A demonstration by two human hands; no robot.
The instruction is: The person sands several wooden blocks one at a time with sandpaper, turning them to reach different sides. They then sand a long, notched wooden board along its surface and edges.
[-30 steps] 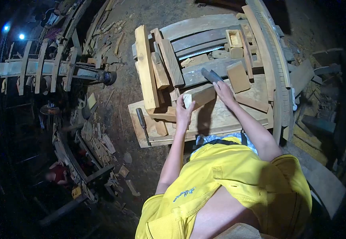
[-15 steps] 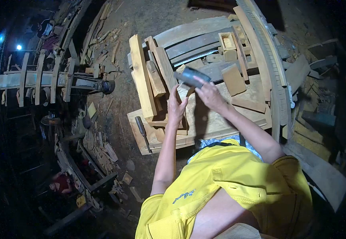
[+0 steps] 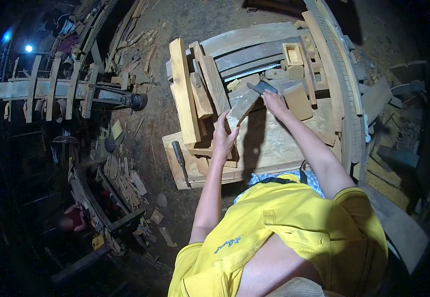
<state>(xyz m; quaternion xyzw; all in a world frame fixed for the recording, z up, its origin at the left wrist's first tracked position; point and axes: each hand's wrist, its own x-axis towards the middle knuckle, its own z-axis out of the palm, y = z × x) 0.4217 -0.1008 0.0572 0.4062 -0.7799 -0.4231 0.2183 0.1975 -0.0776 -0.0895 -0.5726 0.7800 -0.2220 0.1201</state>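
My left hand (image 3: 223, 137) grips the near end of a short wooden block (image 3: 244, 106), thumb on one side and fingers on the other. The block slants up and to the right over the workbench (image 3: 294, 148). At its far end is a dark, flat, narrow tool (image 3: 262, 87), its exact kind unclear. My right hand (image 3: 274, 103) is closed around the near side of this tool, which overlaps the block's tip in this view. Just left of my left hand stand several upright timbers (image 3: 184, 94). A dark-handled tool like a chisel (image 3: 179, 157) lies on the bench's left corner.
Curved boards (image 3: 249, 39) lie across the back of the bench. Further right are a small hollowed wooden box (image 3: 292, 54), a brown block (image 3: 298, 101) and a long plank (image 3: 323, 64). Wood scraps (image 3: 131, 183) litter the floor at left; other people (image 3: 74, 219) sit beyond.
My right hand has moved right and slightly down with the dark tool, which now lies lower along the block's far end. More of the block shows; my left hand keeps its grip.
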